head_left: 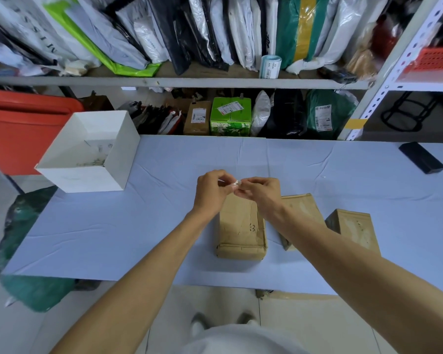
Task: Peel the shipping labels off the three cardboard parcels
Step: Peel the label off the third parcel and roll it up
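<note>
The table (113, 226) is wearing a pale blue cloth, and everything is sitting on it. A white box (87, 178) is standing open at the far left, and little bits of paper are lying in its bottom. Three brown parcels are lying close together near the person: the left parcel (241, 226), the middle parcel (304, 208) and the right parcel (356, 228). No white label is showing on any top, only pale scuffed patches, though an arm is hiding part of the middle parcel. The left hand (210, 190) and the right hand (261, 192) are meeting fingertip to fingertip just above the far end of the left parcel. Both are pinching a small crumpled white scrap (234, 183) between them. It is looking like a bit of label, up in the air and touching no parcel. I am guessing the peeling is almost finished, and the scrap is waiting to go in the white box.
</note>
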The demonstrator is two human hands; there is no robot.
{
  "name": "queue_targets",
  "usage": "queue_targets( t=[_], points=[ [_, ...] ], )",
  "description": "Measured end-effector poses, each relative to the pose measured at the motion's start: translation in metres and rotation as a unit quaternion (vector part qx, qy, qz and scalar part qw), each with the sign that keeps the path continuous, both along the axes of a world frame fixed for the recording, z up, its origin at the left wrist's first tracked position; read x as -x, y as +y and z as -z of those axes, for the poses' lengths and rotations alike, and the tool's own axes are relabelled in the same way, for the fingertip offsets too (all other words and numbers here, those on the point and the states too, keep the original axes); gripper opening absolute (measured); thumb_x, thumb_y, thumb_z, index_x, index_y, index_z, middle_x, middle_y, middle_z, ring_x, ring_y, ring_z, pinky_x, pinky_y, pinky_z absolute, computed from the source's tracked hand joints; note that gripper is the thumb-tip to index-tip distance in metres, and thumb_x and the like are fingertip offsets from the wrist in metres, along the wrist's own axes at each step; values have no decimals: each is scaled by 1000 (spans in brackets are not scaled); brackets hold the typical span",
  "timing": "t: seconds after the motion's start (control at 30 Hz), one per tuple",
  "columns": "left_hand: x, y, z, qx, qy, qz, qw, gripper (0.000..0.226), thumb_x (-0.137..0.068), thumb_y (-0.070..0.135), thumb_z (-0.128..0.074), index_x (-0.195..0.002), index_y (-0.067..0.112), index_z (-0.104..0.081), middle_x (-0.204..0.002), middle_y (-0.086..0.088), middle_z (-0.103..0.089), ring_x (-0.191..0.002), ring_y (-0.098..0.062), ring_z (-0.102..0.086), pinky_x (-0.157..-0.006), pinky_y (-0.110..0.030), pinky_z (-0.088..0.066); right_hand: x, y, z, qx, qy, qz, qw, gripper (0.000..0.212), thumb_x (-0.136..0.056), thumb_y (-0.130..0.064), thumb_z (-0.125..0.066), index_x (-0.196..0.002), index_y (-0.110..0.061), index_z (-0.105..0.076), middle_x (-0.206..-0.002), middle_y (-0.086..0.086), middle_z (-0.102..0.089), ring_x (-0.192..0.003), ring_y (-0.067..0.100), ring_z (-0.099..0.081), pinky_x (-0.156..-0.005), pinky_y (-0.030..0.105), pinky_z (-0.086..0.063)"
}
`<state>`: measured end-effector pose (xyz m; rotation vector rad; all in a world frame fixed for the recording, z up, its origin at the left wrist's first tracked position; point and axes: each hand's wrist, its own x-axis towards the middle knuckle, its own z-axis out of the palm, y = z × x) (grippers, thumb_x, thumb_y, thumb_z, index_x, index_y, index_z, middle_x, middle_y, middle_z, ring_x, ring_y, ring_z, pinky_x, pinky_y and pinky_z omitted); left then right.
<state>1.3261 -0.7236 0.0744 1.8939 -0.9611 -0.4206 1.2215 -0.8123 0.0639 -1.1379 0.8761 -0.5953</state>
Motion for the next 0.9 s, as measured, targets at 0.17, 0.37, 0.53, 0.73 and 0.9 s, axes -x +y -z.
queue_targets(
  t=[0.17, 0.37, 0.53, 0.73, 0.9],
  points=[
    [3, 3, 0, 4, -91, 21, 996, 9, -84, 14, -71, -90, 7, -72, -88, -6, -71, -79, -14, -67, -75, -26, -58, -1, -4, 3, -75, -23, -18, 997, 6, -81, 11, -66, -87, 11, -68, -84, 23, -71, -76, 27, -73, -73, 25, -60],
    [-1, 9, 7, -28, -63, -23, 997, 9, -86, 12, -68, -89, 4, -70, -86, -7, -70, -79, -17, -65, -71, -26, -55, -3, 7, 6, -2, 4, -62, 998, 12, -80, 14, -64, -90, 11, -70, -89, 29, -70, -80, 32, -73, -76, 30, -60],
    [-12, 15, 7, -13, 99, -68, 993, 10, -83, 8, -71, -93, 7, -69, -87, -3, -71, -78, -16, -68, -75, -28, -57, -8, 9, 9, 248, 113, -75, 959, 14, -84, -7, -71, -97, -5, -74, -84, 8, -73, -75, 21, -71, -71, 32, -61],
    [-17, 29, 5, 34, 269, -98, 957, 13, -79, -4, -71, -88, 5, -69, -91, -20, -72, -83, -29, -71, -83, -34, -58, -21, 10, -4, 281, 104, -145, 943, 9, -85, -11, -72, -83, -4, -76, -72, 6, -74, -65, 14, -72, -65, 23, -59],
    [-11, 37, 5, 82, 307, -118, 941, 9, -84, -1, -67, -92, 2, -70, -94, -18, -73, -84, -23, -73, -83, -26, -57, -33, 10, -11, 342, 144, -151, 916, 11, -85, -11, -69, -76, -6, -73, -63, 4, -71, -59, 13, -69, -57, 23, -54]
  ],
)
